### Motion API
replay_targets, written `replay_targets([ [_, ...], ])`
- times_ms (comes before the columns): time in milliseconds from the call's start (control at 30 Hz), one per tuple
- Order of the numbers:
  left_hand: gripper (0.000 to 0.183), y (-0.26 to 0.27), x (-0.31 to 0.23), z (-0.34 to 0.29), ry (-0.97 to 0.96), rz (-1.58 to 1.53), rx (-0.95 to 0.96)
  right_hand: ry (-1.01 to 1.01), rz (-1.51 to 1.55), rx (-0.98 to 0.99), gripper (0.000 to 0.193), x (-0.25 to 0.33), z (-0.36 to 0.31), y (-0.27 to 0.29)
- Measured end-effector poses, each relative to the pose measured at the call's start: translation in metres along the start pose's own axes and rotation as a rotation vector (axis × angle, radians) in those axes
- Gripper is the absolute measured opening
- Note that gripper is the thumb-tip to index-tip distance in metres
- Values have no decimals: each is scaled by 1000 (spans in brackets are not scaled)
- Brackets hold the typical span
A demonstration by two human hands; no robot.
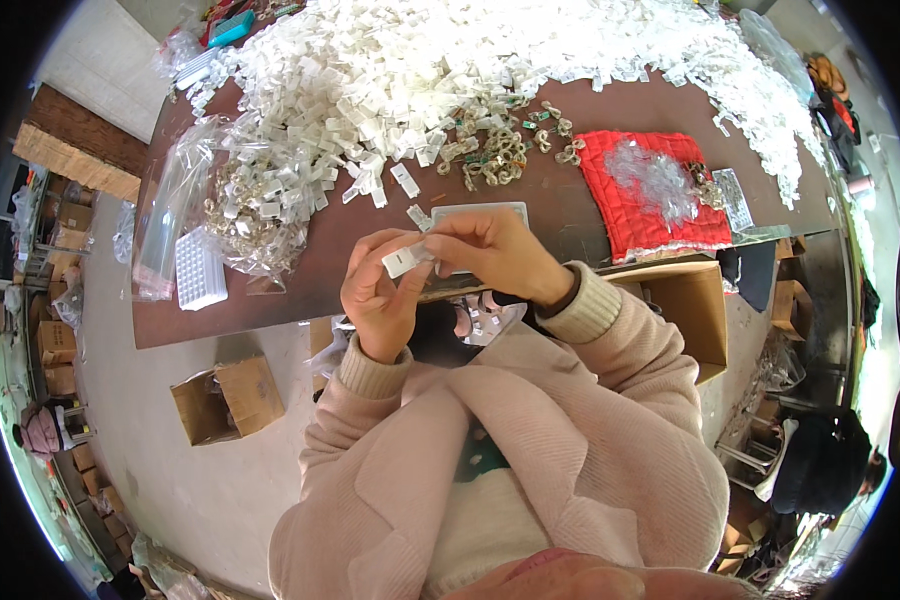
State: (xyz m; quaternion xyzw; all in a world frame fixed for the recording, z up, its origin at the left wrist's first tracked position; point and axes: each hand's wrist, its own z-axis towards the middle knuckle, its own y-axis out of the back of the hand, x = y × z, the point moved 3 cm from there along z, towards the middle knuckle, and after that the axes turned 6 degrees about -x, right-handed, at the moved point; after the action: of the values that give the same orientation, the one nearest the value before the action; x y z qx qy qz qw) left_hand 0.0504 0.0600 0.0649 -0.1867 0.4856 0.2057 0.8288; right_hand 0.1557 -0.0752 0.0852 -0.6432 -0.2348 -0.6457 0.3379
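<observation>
Pinching small white packet (pixel 407 260) between both hands: left hand (pixel 380 300), right hand (pixel 495 255).

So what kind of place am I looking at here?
Most likely a small packing or assembly workshop: a brown worktable heaped with small white packets, cardboard boxes on the concrete floor, and both hands holding one packet.

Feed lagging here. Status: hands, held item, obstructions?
Left hand and right hand both pinch small white plastic packet. Above brown table edge. Nothing between hands.
</observation>
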Motion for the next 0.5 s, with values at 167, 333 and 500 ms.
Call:
replay_targets([
  [167,30,0,13,-10,327,-295,-12,254,-740,-650,16,-10,43,109],
  [333,30,2,14,-15,348,-277,-42,332,-1220,-675,23,-26,78,189],
  [500,29,6,14,-15,379,-237,-70,278,-1422,-555,24,-35,91,199],
])
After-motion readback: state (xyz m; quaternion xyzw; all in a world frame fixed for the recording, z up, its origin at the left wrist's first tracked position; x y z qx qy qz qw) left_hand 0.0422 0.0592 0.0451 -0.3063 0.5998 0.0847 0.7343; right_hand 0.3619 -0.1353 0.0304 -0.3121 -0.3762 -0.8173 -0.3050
